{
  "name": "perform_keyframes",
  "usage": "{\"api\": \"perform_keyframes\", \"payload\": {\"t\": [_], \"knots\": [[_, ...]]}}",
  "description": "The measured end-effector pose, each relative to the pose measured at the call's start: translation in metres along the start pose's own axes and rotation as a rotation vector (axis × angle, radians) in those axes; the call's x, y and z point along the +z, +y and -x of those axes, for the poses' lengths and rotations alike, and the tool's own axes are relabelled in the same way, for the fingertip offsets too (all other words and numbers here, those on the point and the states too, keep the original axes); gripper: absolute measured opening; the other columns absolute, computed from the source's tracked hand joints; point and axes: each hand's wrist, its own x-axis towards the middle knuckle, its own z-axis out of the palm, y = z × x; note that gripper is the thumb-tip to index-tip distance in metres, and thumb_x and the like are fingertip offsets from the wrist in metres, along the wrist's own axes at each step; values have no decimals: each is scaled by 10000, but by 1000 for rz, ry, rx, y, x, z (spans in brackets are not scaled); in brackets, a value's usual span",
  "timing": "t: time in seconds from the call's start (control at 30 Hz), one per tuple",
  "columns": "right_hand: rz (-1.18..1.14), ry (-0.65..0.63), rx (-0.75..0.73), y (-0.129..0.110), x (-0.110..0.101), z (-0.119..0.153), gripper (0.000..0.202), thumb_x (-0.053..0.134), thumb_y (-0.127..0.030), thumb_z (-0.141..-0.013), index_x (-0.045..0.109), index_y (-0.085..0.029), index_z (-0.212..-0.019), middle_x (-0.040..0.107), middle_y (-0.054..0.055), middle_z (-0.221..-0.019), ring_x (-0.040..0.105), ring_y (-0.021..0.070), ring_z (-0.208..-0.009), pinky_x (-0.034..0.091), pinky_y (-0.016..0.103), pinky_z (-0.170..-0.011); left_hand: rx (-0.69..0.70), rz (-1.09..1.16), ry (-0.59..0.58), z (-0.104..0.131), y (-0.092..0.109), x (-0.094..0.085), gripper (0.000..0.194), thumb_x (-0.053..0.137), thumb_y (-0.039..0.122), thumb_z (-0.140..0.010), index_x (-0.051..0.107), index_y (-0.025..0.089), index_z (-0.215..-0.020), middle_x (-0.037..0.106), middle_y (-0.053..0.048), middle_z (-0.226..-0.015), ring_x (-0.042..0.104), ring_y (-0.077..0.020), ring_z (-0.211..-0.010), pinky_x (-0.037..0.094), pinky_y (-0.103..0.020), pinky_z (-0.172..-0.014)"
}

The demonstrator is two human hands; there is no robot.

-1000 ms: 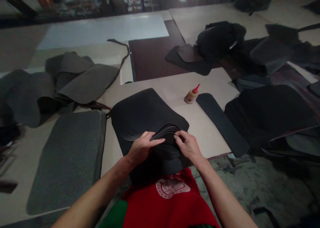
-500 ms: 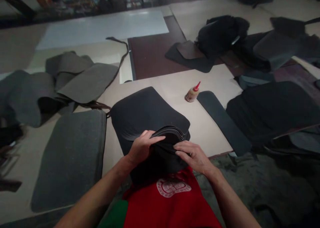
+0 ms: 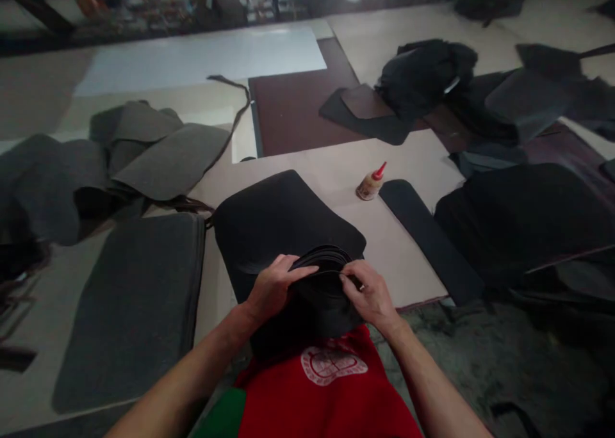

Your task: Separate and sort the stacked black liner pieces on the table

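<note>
Both hands gripping the stack of black sheets [image 3: 288,233] at the surface's near edge. Right hand [image 3: 372,294] is now back up on the lifted edges; its fingers are pinching them w/ left hand [image 3: 271,287], vs flat 0.5 s ago, so sorting's ongoing.

No text can be read. The red shirt [image 3: 331,393] bears a round white emblem [image 3: 333,364], but its marks are too small and blurred to make out. The bottle [image 3: 370,183] with the red cap on the desk [image 3: 336,162] shows no legible label.
</note>
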Motion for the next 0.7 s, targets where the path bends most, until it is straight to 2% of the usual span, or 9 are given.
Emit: {"api": "perform_keyframes", "payload": {"t": [0.1,0.23,0.37,0.57,0.7], "knots": [[61,103,-50,5,10,-7,135,558,-129,-899,625,-218,-822,658,55,-874,594,205,-866,487,369,-806,1,-16,-9,-1,0,-1,484,502,184,-942,564,349,-1393,600,-86,-1209,551,-254,-1067,530,-359,-857],[76,214,1,18,24,-14,107,609,-140,-846,649,-223,-794,601,89,-1061,556,250,-1060,498,434,-893,-1,-52,-28,-2,2,-4,560,489,202,-941,443,283,-1493,600,-107,-1209,541,-274,-1061,534,-387,-868],[-3,219,41,25,31,-17,116,599,-117,-815,637,-218,-774,539,101,-1231,492,275,-1250,436,508,-1065,15,-50,-19,0,0,-3,615,482,194,-940,357,272,-1538,602,-106,-1212,542,-268,-1066,536,-381,-880],[-96,193,125,22,32,-22,109,575,-111,-799,597,-212,-767,519,109,-1229,547,239,-1190,472,432,-1031,92,-77,9,3,-9,1,583,472,123,-929,499,404,-1439,575,-96,-1234,543,-263,-1098,551,-383,-856],[-92,200,144,22,33,-28,98,581,-142,-811,568,-214,-745,540,101,-1156,563,235,-1128,489,420,-985,71,-24,-3,1,-7,-1,567,492,48,-874,655,414,-1275,580,-73,-1228,546,-240,-1096,545,-357,-860]]}}
